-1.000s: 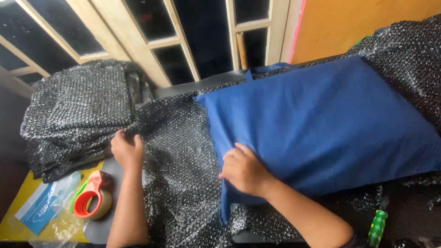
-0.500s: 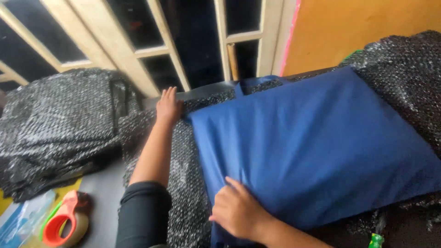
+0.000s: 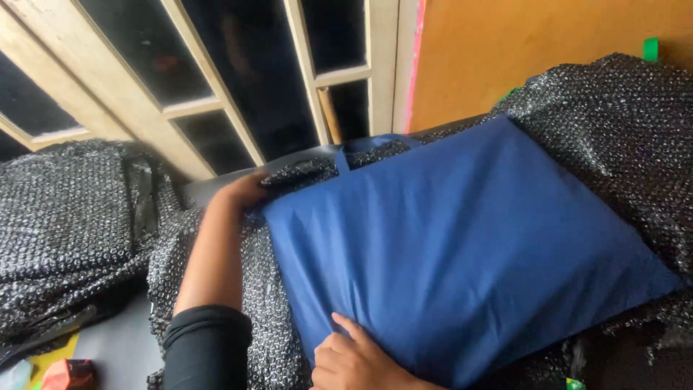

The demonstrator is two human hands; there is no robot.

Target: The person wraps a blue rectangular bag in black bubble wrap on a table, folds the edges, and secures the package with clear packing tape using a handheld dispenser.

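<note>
A flat blue fabric bag (image 3: 462, 245) with handles at its far edge lies on a sheet of black bubble wrap (image 3: 621, 123). My left hand (image 3: 244, 191) reaches to the bag's far left corner and grips the edge of the bubble wrap there. My right hand (image 3: 354, 359) presses on the bag's near left corner, with its fingers curled on the blue cloth. The bubble wrap spreads beneath the bag and rises in folds at the right.
A stack of black bubble-wrapped bundles (image 3: 65, 224) lies at the left. An orange tape dispenser (image 3: 66, 374) shows at the bottom left corner. A wooden glazed door (image 3: 238, 79) and an orange wall (image 3: 534, 50) stand behind.
My left hand went from the bubble wrap near the tape dispenser up to the bag's far left corner. My right hand slid down to the near corner. The view tilted upward.
</note>
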